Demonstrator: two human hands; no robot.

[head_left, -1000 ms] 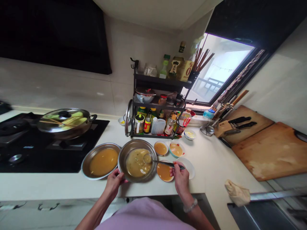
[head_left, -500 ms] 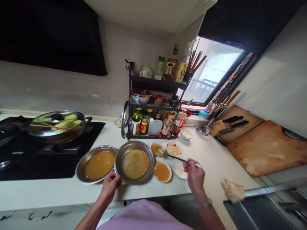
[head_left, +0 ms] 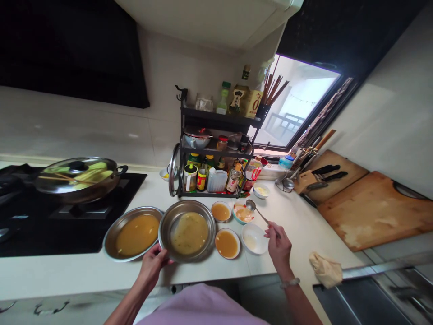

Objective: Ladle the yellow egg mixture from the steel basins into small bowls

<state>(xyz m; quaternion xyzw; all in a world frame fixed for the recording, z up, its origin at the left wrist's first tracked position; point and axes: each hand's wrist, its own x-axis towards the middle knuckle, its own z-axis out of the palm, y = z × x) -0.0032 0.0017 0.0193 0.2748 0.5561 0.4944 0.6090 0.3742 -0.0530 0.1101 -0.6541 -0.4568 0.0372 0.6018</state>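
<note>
My left hand (head_left: 153, 263) grips the near rim of a steel bowl (head_left: 187, 230) that holds yellow-green liquid. My right hand (head_left: 278, 243) is closed on the handle of a metal ladle (head_left: 257, 211), whose scoop hangs above a small light-blue bowl (head_left: 241, 213) of orange liquid. Close by sit two small bowls of orange liquid (head_left: 221, 211) (head_left: 227, 243) and a white bowl (head_left: 254, 238) that looks almost empty. A second steel dish (head_left: 132, 233) of orange liquid stands to the left of the held bowl.
A lidded pan (head_left: 76, 178) with vegetables sits on the black hob (head_left: 50, 225) at left. A black rack (head_left: 216, 153) of bottles and jars stands at the back. Wooden cutting boards (head_left: 379, 210), knives (head_left: 324, 174) and a crumpled cloth (head_left: 325, 269) lie to the right.
My right hand lifted the ladle out of the steel bowl and carried it right and back, past one small bowl, to above the light-blue bowl. My left hand stayed on the rim.
</note>
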